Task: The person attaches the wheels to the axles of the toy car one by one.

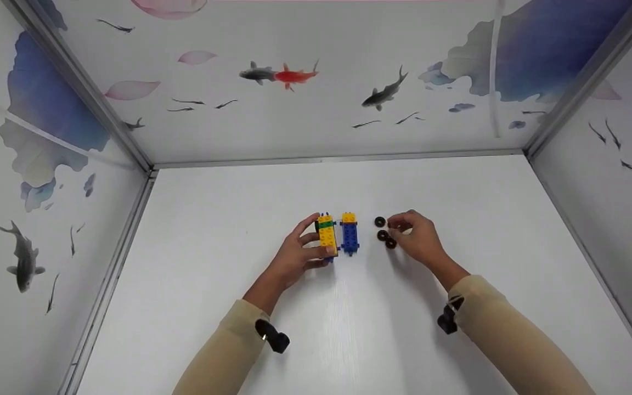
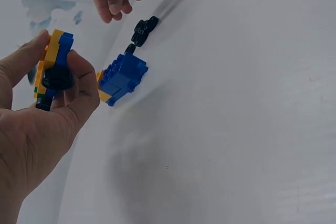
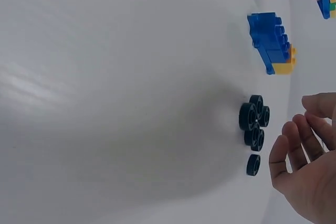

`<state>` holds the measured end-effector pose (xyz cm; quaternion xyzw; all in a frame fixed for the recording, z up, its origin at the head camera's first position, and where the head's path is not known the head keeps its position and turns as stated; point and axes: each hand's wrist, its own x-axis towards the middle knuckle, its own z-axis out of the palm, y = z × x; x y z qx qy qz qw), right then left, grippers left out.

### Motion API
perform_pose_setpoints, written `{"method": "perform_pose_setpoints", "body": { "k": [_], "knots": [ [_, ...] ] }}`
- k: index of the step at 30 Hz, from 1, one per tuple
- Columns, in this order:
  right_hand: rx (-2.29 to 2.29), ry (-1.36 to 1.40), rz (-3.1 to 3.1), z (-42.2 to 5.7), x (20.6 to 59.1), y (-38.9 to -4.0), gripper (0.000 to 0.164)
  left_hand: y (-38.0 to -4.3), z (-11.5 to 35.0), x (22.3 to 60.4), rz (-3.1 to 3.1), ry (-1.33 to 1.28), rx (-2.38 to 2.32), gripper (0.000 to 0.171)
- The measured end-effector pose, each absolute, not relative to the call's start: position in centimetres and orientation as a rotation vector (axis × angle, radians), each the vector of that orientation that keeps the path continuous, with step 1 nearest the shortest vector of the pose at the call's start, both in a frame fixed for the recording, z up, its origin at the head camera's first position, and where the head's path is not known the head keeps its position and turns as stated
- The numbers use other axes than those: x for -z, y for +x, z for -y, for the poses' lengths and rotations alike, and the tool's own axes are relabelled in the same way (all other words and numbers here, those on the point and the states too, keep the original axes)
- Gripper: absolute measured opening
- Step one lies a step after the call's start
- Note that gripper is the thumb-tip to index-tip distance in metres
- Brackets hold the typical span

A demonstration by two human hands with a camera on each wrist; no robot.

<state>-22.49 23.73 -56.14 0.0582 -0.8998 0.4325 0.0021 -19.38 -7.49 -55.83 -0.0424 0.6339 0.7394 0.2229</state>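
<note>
My left hand holds a toy brick car of yellow, green and blue pieces, fingers and thumb around its sides. Black wheels show on this car's side in the left wrist view. Just right of it, a second brick car, blue with a yellow end, rests on the table without wheels. Several loose black wheels lie clustered farther right. My right hand is beside these wheels, its fingers loosely bent. In the right wrist view its fingers are apart, with nothing seen between them.
The white tabletop is bounded by a back wall and side walls printed with fish, leaves and petals. Metal strips run along the wall edges. A small black device is strapped at each wrist.
</note>
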Motion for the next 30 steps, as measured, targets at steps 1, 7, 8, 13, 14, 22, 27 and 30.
{"method": "perform_pose_setpoints", "body": {
  "k": [1,7,8,13,14,22,27,30],
  "knots": [
    [-1.325,0.188,2.820,-24.0,56.2,-22.7,0.024,-19.4,7.5,55.8,-1.752,-0.122,-2.043,0.103],
    [-1.047,0.238,2.919,-25.7,57.0,-23.4,0.038,-19.4,7.6,55.7,-1.742,-0.128,-2.049,0.101],
    [-0.989,0.245,2.949,-26.0,57.2,-23.3,0.041,-19.4,7.6,55.7,-1.739,-0.129,-2.049,0.102],
    [-0.715,0.305,3.081,-26.5,57.8,-23.2,0.052,-19.3,7.6,55.6,-1.731,-0.141,-2.051,0.104],
    [-0.666,0.325,3.099,-26.5,57.9,-23.2,0.052,-19.3,7.7,55.6,-1.727,-0.144,-2.053,0.103],
    [-0.470,0.391,3.153,-26.4,58.3,-22.9,0.049,-19.1,7.9,55.7,-1.745,-0.124,-2.045,0.103],
    [-0.396,0.439,3.111,-26.7,58.2,-23.1,0.040,-19.1,7.8,55.6,-1.760,-0.130,-2.039,0.101],
    [-0.373,0.467,3.086,-26.9,58.0,-23.3,0.034,-19.1,7.6,55.7,-1.766,-0.127,-2.033,0.101]
  ]
}}
